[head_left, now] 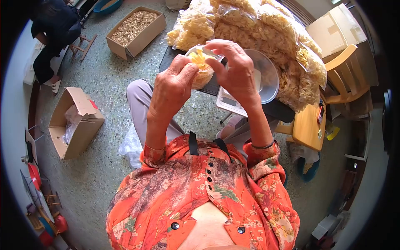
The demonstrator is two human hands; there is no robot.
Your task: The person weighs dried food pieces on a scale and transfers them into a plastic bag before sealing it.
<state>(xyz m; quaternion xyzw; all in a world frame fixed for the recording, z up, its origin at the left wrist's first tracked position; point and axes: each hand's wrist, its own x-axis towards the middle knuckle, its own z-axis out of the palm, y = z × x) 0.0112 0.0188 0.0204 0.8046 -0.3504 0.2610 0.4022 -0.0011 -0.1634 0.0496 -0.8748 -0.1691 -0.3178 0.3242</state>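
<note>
A clear plastic bag (pixel 202 77) of pale yellow dried pieces stands at the near edge of the dark table (pixel 168 62), its mouth open upward. My left hand (pixel 174 83) pinches the bag's rim on the left side. On the right, my right hand (pixel 236 71) is raised at the rim with its fingers curved and apart; the thumb is beside the yellow pieces, and whether it touches the film is unclear. Just right of the bag, partly behind my right hand, a white digital scale (pixel 230 102) carries a clear round bowl (pixel 268 75).
Filled bags (pixel 250 33) are heaped at the back right. A wooden chair (pixel 348 79) stands right. On the floor are a box of brown chips (pixel 135 28), an open carton (pixel 79 125) and plastic film (pixel 131 146). Another person (pixel 56 25) sits back left.
</note>
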